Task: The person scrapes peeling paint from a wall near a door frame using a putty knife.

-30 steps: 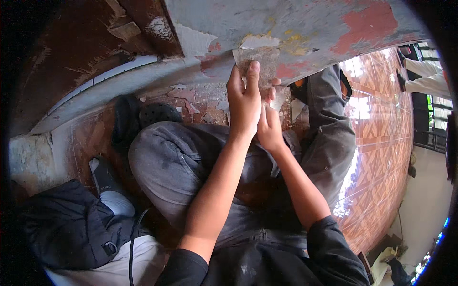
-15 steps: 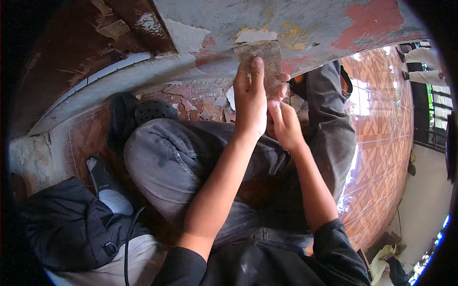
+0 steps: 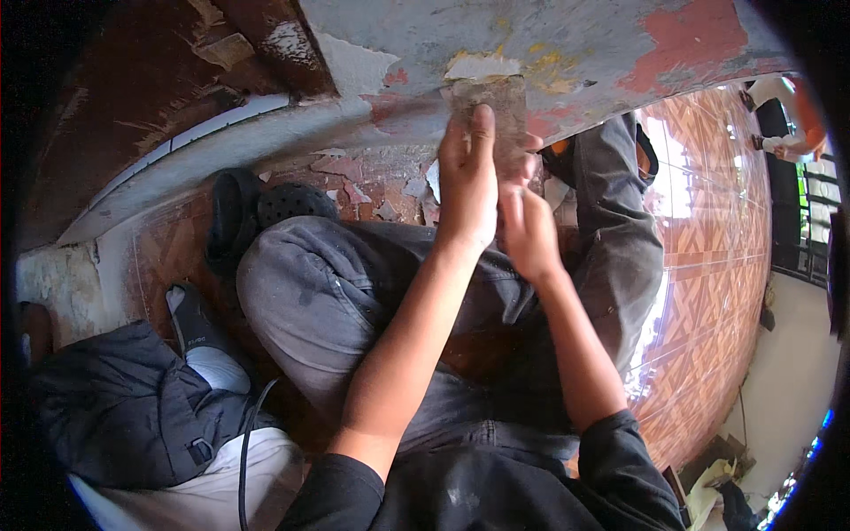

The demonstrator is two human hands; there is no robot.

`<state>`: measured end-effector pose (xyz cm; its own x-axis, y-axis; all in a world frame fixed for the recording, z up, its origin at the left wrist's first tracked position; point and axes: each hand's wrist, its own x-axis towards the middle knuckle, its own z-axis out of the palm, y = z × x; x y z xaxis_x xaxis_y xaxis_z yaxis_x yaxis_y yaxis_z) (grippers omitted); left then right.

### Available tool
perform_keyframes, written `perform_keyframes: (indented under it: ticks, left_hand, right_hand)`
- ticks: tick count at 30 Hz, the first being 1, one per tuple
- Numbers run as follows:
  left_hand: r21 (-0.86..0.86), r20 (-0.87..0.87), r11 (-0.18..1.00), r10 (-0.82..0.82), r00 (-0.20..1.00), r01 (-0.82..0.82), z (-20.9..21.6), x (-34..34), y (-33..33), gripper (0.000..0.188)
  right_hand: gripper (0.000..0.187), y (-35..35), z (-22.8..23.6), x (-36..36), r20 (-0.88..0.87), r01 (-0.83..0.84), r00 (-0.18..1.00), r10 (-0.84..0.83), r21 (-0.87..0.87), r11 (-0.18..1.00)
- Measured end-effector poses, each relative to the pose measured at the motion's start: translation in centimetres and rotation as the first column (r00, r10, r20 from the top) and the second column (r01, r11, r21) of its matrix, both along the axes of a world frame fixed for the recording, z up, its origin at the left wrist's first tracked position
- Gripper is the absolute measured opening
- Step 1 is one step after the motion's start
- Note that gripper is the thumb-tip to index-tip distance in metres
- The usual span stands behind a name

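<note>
At wall, arms extended, fingers gripping scraper

The floor is glossy brown tile with a geometric pattern — bright reflections streak its right side. Loose paint flakes, grey, pale and reddish, lie scattered on it — beside them, a pair of black clogs, one perforated.

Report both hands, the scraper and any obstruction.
Left hand gripping scraper. Right hand close beside, grip hidden. Scraper edge by pale patch on wall, contact unclear. No obstruction seen there; loose paint flakes lying nearby.
</note>
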<state>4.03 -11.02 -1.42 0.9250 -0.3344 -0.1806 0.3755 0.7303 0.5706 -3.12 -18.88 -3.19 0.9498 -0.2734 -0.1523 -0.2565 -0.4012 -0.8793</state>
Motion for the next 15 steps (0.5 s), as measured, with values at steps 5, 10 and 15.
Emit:
perform_keyframes:
  ticks: [5, 10, 15]
  left_hand:
    - [0.303, 0.098, 0.948, 0.071, 0.993, -0.097, 0.1, 0.6, 1.1, 0.033]
    - [0.052, 0.01, 0.999, -0.006, 1.0, 0.005, -0.1, 0.1, 0.8, 0.036]
    - [0.415, 0.151, 0.902, 0.063, 0.986, -0.122, 0.1, 1.0, 1.5, 0.029]
  right_hand:
    - [0.035, 2.9, -1.6, 0.2, 0.157, 0.003, 0.987, -0.022, 0.122, 0.992]
    - [0.038, -0.2, -1.2, -0.7, -0.072, -0.018, 0.997, 0.025, 0.097, 0.995]
    - [0.035, 4.4, -3.1, 0.4, 0.128, 0.099, 0.984, -0.124, 0.186, 0.978]
